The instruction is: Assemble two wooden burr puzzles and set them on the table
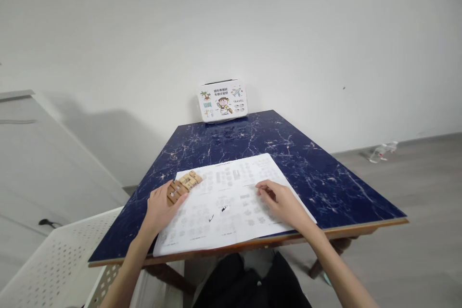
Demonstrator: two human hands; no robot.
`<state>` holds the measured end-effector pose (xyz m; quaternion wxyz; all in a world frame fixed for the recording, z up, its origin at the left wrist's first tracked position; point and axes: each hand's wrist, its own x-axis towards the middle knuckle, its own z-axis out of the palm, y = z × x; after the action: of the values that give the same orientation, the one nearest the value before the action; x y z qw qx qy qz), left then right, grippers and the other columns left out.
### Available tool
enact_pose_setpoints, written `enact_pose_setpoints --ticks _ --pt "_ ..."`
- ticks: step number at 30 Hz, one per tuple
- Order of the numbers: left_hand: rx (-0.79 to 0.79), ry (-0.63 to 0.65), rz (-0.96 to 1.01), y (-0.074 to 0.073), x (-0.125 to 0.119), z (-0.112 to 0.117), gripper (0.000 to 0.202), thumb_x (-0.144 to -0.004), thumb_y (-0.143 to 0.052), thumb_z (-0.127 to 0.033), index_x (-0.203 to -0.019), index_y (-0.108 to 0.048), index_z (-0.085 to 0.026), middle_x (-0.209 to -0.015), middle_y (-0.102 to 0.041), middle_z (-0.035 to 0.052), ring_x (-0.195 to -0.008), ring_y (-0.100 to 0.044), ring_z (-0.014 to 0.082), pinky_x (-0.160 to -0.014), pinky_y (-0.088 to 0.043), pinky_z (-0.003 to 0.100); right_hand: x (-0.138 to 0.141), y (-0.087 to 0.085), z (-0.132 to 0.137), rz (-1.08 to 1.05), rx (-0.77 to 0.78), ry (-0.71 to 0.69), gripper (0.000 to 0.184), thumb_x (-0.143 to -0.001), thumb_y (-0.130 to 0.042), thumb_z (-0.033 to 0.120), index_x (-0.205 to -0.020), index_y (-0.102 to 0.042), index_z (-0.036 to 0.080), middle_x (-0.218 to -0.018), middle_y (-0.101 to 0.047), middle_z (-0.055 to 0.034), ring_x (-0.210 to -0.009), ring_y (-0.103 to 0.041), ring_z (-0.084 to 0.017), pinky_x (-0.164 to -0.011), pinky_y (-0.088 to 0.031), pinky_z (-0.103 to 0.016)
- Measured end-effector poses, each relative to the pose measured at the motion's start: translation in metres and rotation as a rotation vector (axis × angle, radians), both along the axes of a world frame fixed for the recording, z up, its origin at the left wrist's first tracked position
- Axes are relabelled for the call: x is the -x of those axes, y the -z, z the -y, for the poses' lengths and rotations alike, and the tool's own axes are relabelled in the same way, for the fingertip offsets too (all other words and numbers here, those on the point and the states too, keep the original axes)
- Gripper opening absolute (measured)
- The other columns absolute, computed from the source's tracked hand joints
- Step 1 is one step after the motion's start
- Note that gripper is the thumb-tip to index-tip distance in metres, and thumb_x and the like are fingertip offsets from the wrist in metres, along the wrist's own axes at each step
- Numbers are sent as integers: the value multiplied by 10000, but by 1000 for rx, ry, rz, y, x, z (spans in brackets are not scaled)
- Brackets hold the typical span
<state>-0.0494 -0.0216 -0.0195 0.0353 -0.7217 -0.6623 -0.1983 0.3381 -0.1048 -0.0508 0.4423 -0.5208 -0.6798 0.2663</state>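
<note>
My left hand (161, 208) is closed around a brown slatted wooden piece (176, 191), thumb along its near side and fingers at its far left. Touching that piece is a lighter wooden block piece (190, 180) with gaps in it. Both lie on the left edge of a large white printed sheet (234, 231). My right hand (279, 199) rests on the right side of the sheet, its fingers curled and the thumb near the fingertips; nothing shows in them. Two small black marks or bits (224, 209) appear near the sheet's middle; I cannot tell which.
The sheet lies on a dark blue marbled table (238, 137) with a wooden edge. A white case with cartoon prints (223, 101) leans on the wall at the far end. A white perforated bin (61, 255) stands left of the table, beside a pale cabinet (46, 163).
</note>
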Motion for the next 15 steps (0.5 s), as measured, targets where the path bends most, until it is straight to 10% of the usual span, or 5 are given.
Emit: enact_pose_setpoints --ticks 15 --pt "-25 -13 119 -17 1 32 813 -801 -574 -680 -1392 -567 -123 -1380 -640 188 -1315 -538 397 -1139 -405 520 2 -3 -1 -29 21 -3 223 -953 -474 250 -1074 -658 215 -973 -760 -65 -840 -695 -224 -768 -493 -326"
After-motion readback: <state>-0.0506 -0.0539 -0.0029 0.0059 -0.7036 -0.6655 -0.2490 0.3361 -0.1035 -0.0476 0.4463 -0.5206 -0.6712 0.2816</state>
